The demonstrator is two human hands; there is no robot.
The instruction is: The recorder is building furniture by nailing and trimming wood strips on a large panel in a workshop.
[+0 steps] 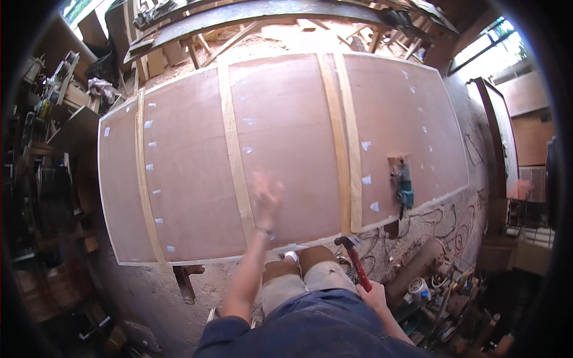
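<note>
Panel [286, 137]: plywood, reddish-brown, smooth, matt, with small pale patches of filler or tape, kind unclear. Battens [237, 161]: bare light wood, paler than the panel, faintly grained. Hammer [357, 262]: dark metal head, red glossy handle, gripped in the right hand [373, 293]. Power tool [403, 185]: teal plastic body, slight sheen. Floor [155, 292]: rough, dusty, sawdust-strewn. Shorts [298, 283]: tan cloth, matt. Shirt [310, 331]: blue cloth, matt. Left hand [267, 194]: motion-blurred, bare.

Daylight glares through upper windows; fisheye edges bend darkly, left hand [266, 194] blurred.
</note>
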